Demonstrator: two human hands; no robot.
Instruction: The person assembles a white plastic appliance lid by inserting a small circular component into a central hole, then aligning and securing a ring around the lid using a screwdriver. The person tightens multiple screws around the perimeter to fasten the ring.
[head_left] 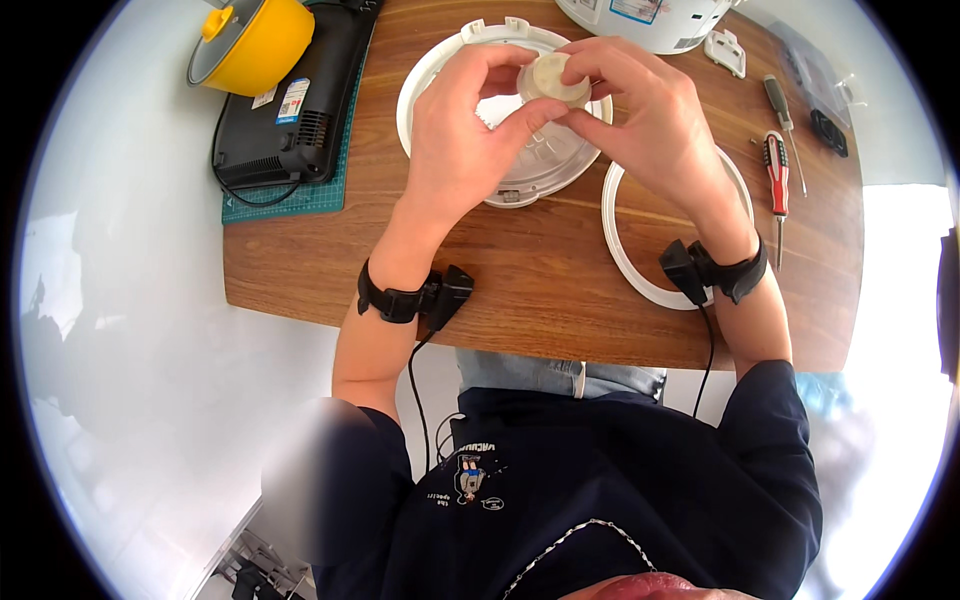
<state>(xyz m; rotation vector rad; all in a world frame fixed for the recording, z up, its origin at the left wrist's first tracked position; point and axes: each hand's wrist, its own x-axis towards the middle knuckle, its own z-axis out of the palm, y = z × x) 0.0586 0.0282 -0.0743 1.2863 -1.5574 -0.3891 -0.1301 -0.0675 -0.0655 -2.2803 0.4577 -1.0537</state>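
Note:
Between my two hands is a small round translucent cream-coloured cap (549, 76), held up above a round white lid (418, 90). My left hand (462, 125) grips the cap's left side, its thumb at the lower edge. On the other side my right hand (645, 115) holds it with thumb and bent fingers, some fingertips over its top. The lid lies on the table beneath, with a clear, shiny inner face partly covered by my hands. Under my right wrist lies a white ring (625, 255), partly hidden by that arm.
A white appliance body (640, 20) stands at the far edge, near a small white bracket (726, 53). Right are a grey screwdriver (778, 100) and a red-black screwdriver (776, 170). Left, a yellow pot (265, 45) rests on a black appliance (270, 140) over a green mat (285, 205).

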